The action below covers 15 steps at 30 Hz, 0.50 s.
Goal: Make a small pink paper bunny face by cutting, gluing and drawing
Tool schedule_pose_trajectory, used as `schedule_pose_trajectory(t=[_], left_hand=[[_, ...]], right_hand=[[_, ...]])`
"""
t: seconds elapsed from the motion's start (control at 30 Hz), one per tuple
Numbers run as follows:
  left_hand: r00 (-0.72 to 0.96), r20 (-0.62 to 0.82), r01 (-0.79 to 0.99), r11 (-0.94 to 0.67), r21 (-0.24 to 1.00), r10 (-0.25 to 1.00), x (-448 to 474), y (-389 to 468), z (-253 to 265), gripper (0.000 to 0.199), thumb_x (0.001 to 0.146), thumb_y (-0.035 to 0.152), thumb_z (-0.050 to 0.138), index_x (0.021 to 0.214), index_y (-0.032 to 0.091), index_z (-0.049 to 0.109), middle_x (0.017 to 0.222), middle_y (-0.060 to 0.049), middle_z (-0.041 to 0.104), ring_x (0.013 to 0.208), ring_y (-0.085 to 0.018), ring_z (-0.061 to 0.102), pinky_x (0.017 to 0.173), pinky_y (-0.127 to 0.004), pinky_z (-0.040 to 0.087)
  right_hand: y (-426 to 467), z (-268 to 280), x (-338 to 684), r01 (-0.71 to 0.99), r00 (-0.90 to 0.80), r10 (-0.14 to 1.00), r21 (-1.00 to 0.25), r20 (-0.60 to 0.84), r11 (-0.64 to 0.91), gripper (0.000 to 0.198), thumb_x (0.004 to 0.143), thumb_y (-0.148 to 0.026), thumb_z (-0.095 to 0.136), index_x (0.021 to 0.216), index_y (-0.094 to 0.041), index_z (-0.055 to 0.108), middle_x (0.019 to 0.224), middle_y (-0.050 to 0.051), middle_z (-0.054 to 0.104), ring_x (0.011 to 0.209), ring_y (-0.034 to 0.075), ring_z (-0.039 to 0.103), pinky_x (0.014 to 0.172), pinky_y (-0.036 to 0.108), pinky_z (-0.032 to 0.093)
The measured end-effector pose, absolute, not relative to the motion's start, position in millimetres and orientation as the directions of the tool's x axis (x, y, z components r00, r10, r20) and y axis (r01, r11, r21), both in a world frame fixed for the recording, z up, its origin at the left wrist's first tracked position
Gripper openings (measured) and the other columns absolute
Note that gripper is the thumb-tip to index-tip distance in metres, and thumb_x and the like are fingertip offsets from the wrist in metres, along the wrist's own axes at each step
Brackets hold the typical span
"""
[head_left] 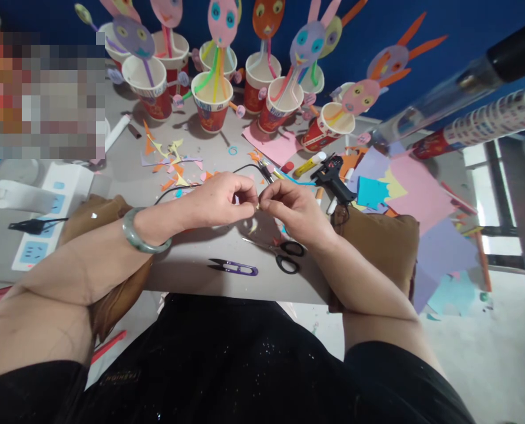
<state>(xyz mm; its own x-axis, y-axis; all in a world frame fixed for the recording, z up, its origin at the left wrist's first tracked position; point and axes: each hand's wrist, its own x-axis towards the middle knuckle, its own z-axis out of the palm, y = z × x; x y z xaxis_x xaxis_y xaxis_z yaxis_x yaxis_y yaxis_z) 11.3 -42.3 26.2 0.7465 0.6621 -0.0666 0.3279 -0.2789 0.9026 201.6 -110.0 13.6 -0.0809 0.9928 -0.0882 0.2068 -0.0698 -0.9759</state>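
My left hand point(227, 197) and my right hand point(291, 206) meet fingertip to fingertip above the table, both closed in a pinch. Something tiny and pale yellowish shows between the fingertips, too small to name. Just below my hands lie scissors point(287, 264) with black handles, their blades pointing left. Nearer my body is a pair of purple thread snips point(240, 268). Beyond my right hand rests a black glue gun point(336, 179), beside a yellow marker point(310, 164). Colourful paper scraps point(178, 172) are strewn past my left hand.
Several red paper cups point(212, 112) with paper animal heads on coloured stems line the back. Coloured paper sheets point(434, 188) lie at the right. A white power strip point(45, 227) sits at the left. Brown cushions point(377, 244) are under my forearms. Tall stacked cups point(492, 121) lean at far right.
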Motion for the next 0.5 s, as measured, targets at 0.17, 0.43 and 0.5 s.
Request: schedule_pose_trajectory(t=[0.17,0.43,0.5], left_hand=[[0.755,-0.040,0.292,-0.282,0.914,0.655,10.6,-40.8,24.6,0.009,0.072,0.014,0.060,0.072,0.018,0.068,0.071,0.002,0.070,0.068,-0.012,0.059,0.065,-0.028,0.044],[0.508,-0.036,0.237,-0.099,0.966,0.861,10.9,-37.5,19.4,0.027,0.080,0.022,0.064,0.107,0.023,0.066,0.114,-0.003,0.070,0.103,-0.019,0.059,0.080,-0.031,0.049],[0.284,-0.038,0.240,-0.033,0.970,0.958,9.0,-28.8,18.5,0.040,0.082,0.022,0.067,0.121,0.028,0.062,0.129,0.000,0.066,0.117,-0.021,0.052,0.092,-0.034,0.047]], right_hand=[[-109.8,14.8,202.5,0.152,-0.098,0.987,-0.982,-0.125,-0.109,0.014,0.075,-0.030,0.071,0.073,-0.020,0.062,0.068,-0.004,0.059,0.062,0.010,0.046,0.059,0.027,0.036],[-109.5,8.0,202.6,0.004,-0.048,0.989,-0.990,-0.138,-0.138,0.017,0.078,-0.032,0.075,0.075,-0.020,0.063,0.065,-0.005,0.058,0.060,0.009,0.047,0.059,0.026,0.038],[-108.4,3.9,203.7,-0.024,-0.009,0.989,-0.989,-0.144,-0.144,0.020,0.078,-0.034,0.077,0.075,-0.021,0.062,0.064,-0.005,0.057,0.059,0.009,0.046,0.058,0.026,0.037]])
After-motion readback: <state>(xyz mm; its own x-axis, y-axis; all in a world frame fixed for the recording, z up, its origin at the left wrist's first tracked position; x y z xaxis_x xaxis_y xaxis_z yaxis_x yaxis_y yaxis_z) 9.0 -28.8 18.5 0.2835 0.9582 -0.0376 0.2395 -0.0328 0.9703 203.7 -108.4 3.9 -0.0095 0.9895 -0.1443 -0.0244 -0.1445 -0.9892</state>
